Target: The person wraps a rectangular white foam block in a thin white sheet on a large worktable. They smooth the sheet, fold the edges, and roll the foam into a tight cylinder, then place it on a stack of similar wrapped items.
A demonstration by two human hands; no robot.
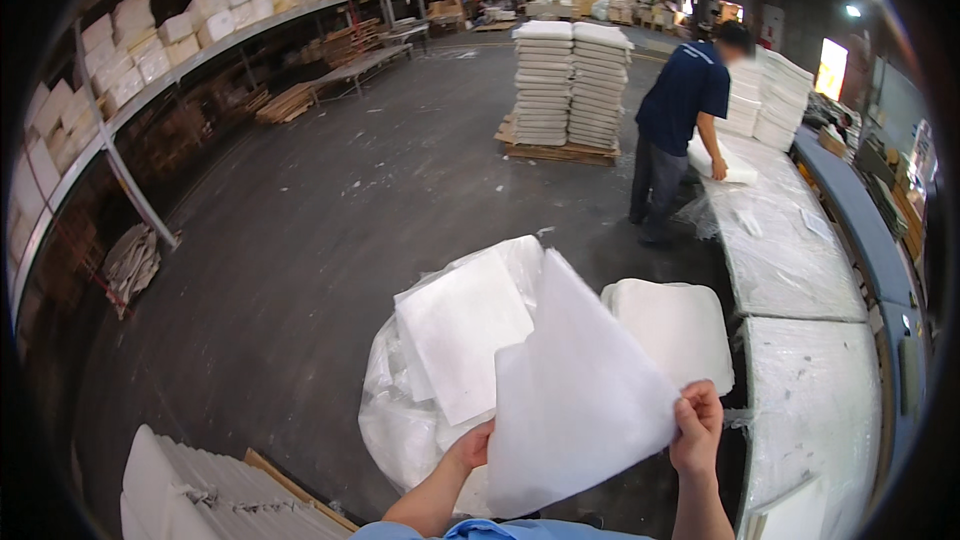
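A large white sheet of soft, thin padding is held up in front of me, tilted, with one corner pointing away. My right hand pinches its right corner between thumb and fingers. My left hand is closed on its left edge, and the sheet hides some of those fingers. Beyond my left hand, more white sheets lie in a crumpled clear plastic bag. Past the right corner sits a stack of white rounded-corner pads, partly covered by the held sheet.
Along the right runs a plastic-wrapped work table, where a co-worker bends over a white pad. Tall pad stacks stand on a wooden pallet. Another white stack is at my lower left. Shelving lines the left side.
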